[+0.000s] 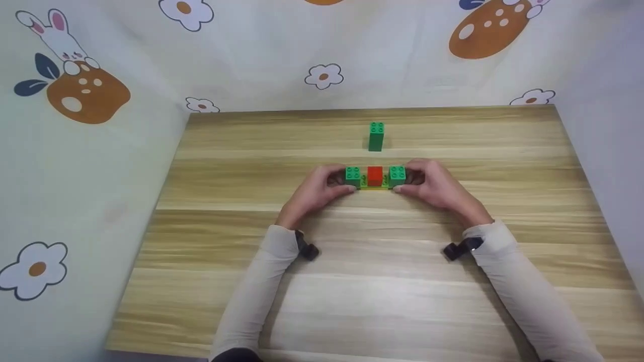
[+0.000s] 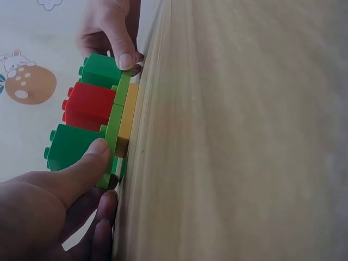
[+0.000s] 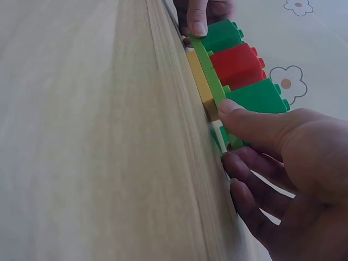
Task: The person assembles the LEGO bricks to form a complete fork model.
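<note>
Between both hands sits a toy-brick build. A red brick (image 1: 375, 176) stands in its middle, flanked by a green brick (image 1: 352, 176) on the left and another green brick (image 1: 397, 175) on the right. These rise from flat light-green bricks (image 2: 112, 125), with a yellow brick (image 2: 127, 112) beneath them. My left hand (image 1: 321, 188) grips the left end, thumb against the front side. The right hand (image 1: 436, 185) pinches the right end in the same way, thumb in front and fingers partly hidden behind. In the wrist views the build's underside is close to the table.
A tall green brick piece (image 1: 376, 137) stands upright on the wooden table (image 1: 241, 186), beyond the build. A patterned wall covering (image 1: 261, 65) borders the table's back and left edges, and a plain pale wall (image 1: 598, 130) its right.
</note>
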A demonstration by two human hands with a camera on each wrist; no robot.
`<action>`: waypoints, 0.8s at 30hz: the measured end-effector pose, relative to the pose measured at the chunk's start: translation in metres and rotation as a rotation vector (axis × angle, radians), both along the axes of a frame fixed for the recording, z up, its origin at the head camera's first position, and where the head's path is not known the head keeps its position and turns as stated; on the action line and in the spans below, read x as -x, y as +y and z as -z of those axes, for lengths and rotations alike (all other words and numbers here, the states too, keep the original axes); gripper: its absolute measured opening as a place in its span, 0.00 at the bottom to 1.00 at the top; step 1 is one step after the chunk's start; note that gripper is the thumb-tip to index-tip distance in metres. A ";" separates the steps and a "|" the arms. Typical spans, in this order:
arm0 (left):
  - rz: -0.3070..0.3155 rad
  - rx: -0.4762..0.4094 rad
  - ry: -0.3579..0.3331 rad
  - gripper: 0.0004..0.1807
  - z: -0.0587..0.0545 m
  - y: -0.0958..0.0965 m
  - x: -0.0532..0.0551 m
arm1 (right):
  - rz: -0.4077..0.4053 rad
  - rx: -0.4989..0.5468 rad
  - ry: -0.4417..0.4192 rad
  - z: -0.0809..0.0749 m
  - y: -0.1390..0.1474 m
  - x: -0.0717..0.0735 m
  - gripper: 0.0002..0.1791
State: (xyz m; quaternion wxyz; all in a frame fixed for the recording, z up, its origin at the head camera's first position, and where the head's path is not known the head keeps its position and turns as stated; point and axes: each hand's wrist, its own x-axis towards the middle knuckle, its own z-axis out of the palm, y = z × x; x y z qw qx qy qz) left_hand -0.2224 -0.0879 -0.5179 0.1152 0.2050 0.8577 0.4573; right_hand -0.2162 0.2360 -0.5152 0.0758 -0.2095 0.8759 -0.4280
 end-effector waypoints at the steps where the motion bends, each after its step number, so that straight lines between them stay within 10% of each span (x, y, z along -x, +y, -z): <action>1: 0.000 0.008 0.004 0.19 0.000 0.001 0.000 | 0.003 0.004 -0.005 0.001 0.000 0.000 0.13; 24: -0.059 0.221 0.031 0.29 0.001 0.027 -0.008 | 0.020 -0.054 -0.056 0.000 -0.012 -0.005 0.27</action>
